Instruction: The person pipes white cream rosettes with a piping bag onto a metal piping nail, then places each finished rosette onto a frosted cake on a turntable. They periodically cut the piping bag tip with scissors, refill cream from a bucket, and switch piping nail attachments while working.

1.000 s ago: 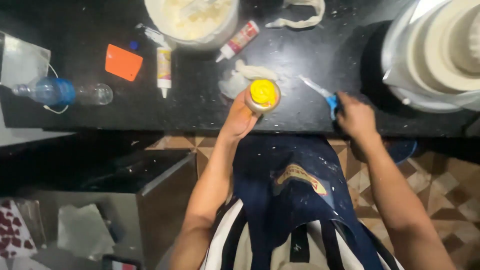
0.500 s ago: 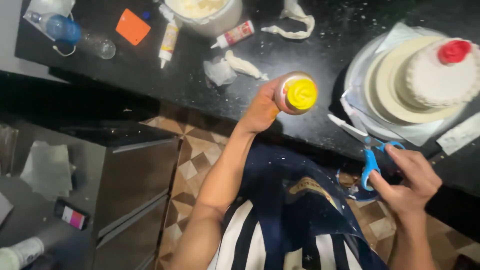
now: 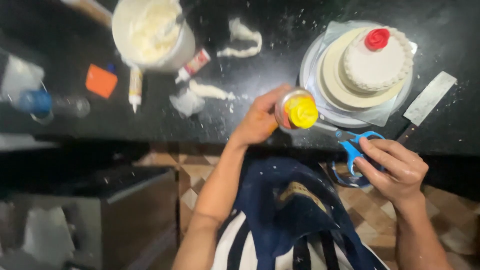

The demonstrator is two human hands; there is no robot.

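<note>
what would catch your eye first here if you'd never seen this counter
Probably the small white cake with a red rose on top, on its round board at the counter's right. Next, the yellow-capped bottle in the left hand mid-frame, and the blue scissors in the right hand at the counter's edge.

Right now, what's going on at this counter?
A person stands at a black counter. The left hand holds up a small jar with a yellow cap; the right hand grips blue-handled scissors. Just beyond sits a small white cake topped with a red rose on a round board, and a tub of white cream further left.
</note>
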